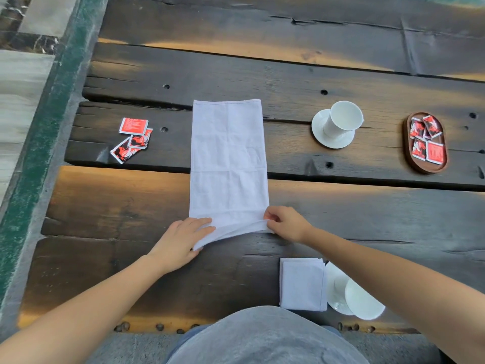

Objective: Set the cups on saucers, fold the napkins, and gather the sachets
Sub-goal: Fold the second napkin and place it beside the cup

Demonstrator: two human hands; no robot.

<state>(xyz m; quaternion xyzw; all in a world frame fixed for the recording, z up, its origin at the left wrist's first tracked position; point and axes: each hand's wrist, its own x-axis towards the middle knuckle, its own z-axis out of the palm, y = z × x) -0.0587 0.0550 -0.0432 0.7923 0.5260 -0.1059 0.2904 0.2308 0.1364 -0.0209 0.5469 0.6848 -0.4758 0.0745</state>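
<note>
Both forearms reach forward; the left hand (183, 239) holds the near-left corner of the napkin (228, 153), and the right hand (286, 223) pinches its near-right corner.

I count one long napkin (228, 158) and one folded napkin (301, 283), a far cup (341, 119) and a near cup (363, 300), two saucers (319, 132), three loose sachets (133, 126), four tray sachets (435, 153) and one tray (426, 168).

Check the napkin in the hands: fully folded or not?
Half done. The napkin lies as a long strip on the table, while the left hand and right hand hold its near end lifted.
</note>
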